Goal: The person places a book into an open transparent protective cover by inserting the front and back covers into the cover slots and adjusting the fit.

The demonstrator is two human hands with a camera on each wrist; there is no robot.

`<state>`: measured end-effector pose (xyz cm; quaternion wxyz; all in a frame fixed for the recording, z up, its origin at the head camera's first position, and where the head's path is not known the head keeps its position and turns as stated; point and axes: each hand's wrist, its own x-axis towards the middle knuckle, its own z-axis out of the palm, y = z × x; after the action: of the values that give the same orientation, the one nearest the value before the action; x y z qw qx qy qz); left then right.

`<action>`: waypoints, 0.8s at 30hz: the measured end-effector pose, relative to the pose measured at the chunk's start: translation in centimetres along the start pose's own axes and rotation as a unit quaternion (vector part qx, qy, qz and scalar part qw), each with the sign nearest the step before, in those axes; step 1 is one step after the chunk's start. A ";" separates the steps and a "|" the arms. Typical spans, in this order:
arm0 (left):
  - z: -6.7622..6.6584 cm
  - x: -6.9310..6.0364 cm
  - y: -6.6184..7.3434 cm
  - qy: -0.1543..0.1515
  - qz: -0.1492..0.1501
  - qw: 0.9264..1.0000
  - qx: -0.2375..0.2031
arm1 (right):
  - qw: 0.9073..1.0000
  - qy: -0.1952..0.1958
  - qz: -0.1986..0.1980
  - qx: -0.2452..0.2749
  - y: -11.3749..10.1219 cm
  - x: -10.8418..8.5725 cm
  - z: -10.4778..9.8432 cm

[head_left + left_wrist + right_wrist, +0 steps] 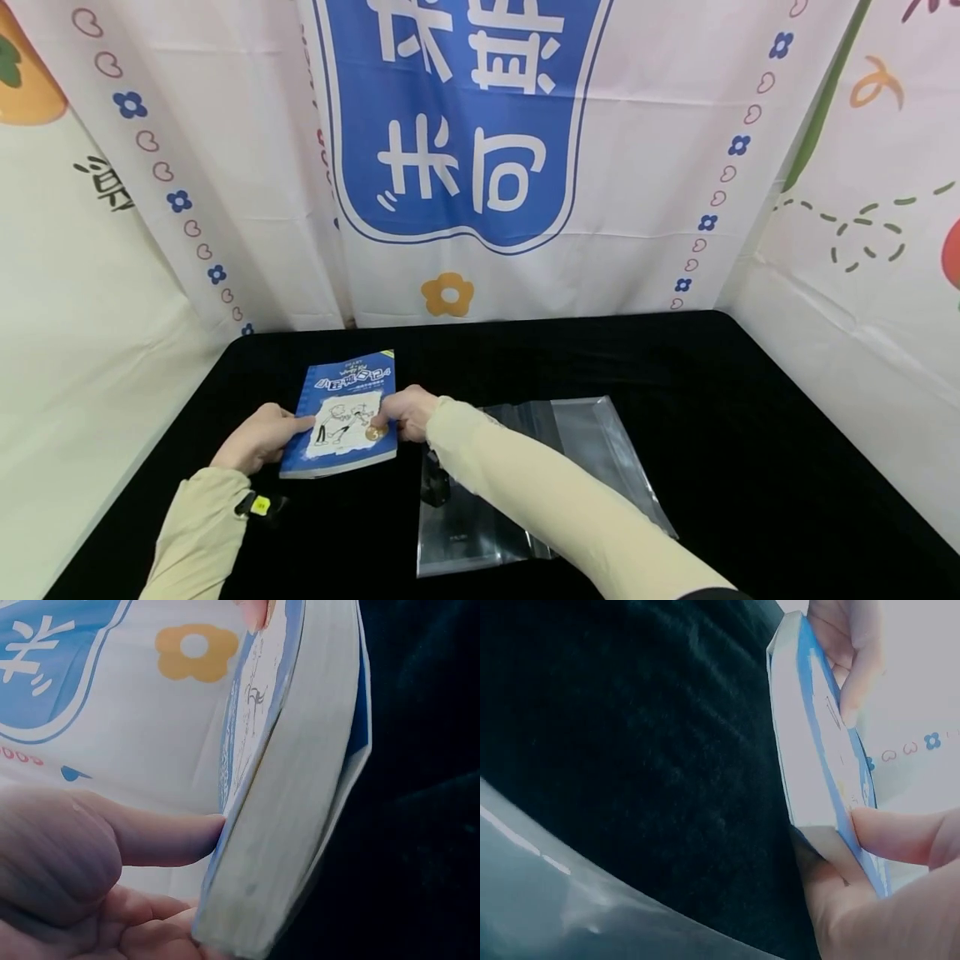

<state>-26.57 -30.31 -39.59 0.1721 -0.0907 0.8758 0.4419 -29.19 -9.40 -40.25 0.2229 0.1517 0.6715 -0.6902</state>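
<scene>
A blue paperback book (348,379) with a white cartoon panel on its cover is held between both hands over the black table. My left hand (258,435) grips its left edge, thumb on the cover and fingers beneath. At the opposite edge my right hand (408,412) pinches it, with the thumb on top by a gold round mark. In the left wrist view the book's page block (300,750) faces the camera, the back cover slightly apart from the pages. The right wrist view shows the book (802,742) tilted, with fingers of the right hand (892,877) under it.
A clear plastic sleeve (600,437) lies flat on the black tabletop (735,417), partly under the right forearm. White printed curtains (645,167) stand behind the table and along both sides.
</scene>
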 end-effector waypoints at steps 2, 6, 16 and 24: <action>0.0 0.0 0.1 0.000 0.000 1.000 0.003 | 1.000 0.009 -0.012 -0.019 -0.1 -0.2 0.1; 0.0 0.0 0.2 -0.001 -0.003 1.000 0.010 | 0.998 0.022 -0.029 -0.043 -0.3 -0.5 0.2; -0.1 0.0 0.1 -0.005 -0.001 1.000 0.011 | 0.993 0.036 -0.063 -0.092 -0.2 -0.5 0.3; -0.2 -0.2 0.2 0.005 -0.001 1.000 -0.002 | 0.996 0.015 -0.048 -0.072 -0.1 -0.3 0.2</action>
<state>-26.44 -30.40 -39.26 0.1677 -0.0944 0.8759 0.4425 -28.94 -9.57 -40.00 0.1901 0.1134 0.7294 -0.6473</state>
